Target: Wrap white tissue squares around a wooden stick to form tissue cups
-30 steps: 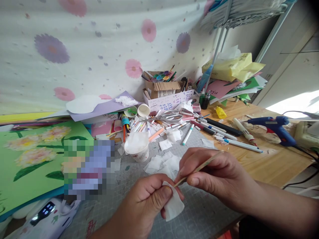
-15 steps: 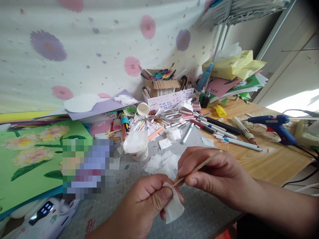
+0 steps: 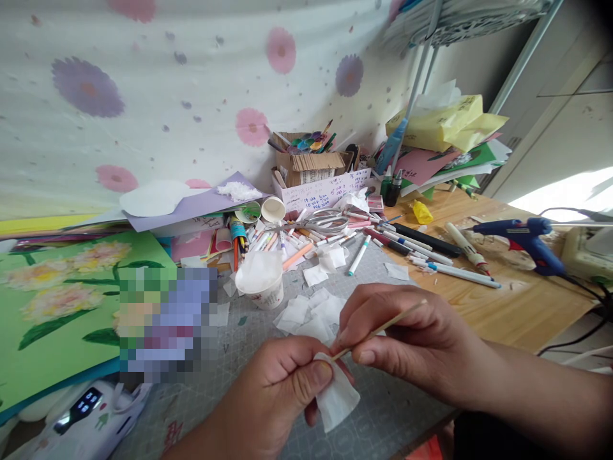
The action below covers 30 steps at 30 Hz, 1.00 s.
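Observation:
A small piece of white tissue paper (image 3: 338, 404) is pinched between the thumb and fingers of my left hand (image 3: 294, 383), its free end fanning downward. My right hand (image 3: 397, 338) grips a thin wooden stick (image 3: 395, 320) between thumb and fingers. The stick slants down to the left, and its lower tip touches the top edge of the paper by my left thumb. Just behind the hands lies a loose pile of white tissue pieces (image 3: 313, 313) on the grey cutting mat (image 3: 383, 418). A paper cup (image 3: 261, 291) with white paper over it stands behind my left hand.
Scattered markers (image 3: 359, 255) and scissors (image 3: 325, 222) lie behind the pile. A blue glue gun (image 3: 524, 236) with a cord rests on the right. A green sheet with paper flowers (image 3: 62, 313) is on the left, above a white device with a lit display (image 3: 83, 406).
The tissue's free end has swung slightly right and spread a little. Both hands keep their holds on the paper and stick. The whole view has shifted slightly.

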Tool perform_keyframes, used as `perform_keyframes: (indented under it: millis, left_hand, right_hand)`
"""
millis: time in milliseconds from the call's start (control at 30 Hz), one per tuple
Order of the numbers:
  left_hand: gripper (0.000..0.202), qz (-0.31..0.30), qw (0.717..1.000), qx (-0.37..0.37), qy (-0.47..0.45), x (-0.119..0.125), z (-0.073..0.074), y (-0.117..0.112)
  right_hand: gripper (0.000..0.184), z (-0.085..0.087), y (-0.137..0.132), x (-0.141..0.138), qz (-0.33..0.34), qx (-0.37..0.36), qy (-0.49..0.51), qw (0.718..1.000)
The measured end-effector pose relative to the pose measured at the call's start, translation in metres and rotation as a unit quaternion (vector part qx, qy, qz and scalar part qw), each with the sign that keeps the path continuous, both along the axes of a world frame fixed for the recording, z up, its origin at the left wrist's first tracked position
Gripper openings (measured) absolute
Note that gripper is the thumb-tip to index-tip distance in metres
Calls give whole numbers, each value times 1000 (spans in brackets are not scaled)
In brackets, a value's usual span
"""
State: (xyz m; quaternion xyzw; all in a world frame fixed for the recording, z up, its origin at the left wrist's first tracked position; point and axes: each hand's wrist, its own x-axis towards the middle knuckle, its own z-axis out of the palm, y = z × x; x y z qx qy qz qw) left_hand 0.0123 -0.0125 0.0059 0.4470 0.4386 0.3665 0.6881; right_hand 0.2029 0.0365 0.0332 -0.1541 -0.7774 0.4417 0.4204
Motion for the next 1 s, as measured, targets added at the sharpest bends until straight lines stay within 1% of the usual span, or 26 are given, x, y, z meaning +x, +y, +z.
perform_keyframes:
  millis: [133,267,400,533,800,1000]
  left_hand:
    - [31,-9,1000,6,8,-1,0,1]
    - [31,-13,1000,2,13,-1,2,2]
    - [30,4,1000,-23,-11,-1,1,2]
    - [32,9,998,-38,-39,-1,-1,2]
    - [33,30,999,3,-24,0,2,3]
    - [34,43,999,25,-9,-2,0,3]
  right_hand:
    - [6,1,-1,0,-3,22,-4,1000]
    - [6,3,-2,0,-3,29,-14,999]
    - [5,5,-2,0,5,34,-20,999]
    - [5,6,-3,0,0,39,-26,999]
    - [6,5,-4,-1,-3,10,-23,1000]
    - [8,2,-4,-3,-10,-39,-7,999]
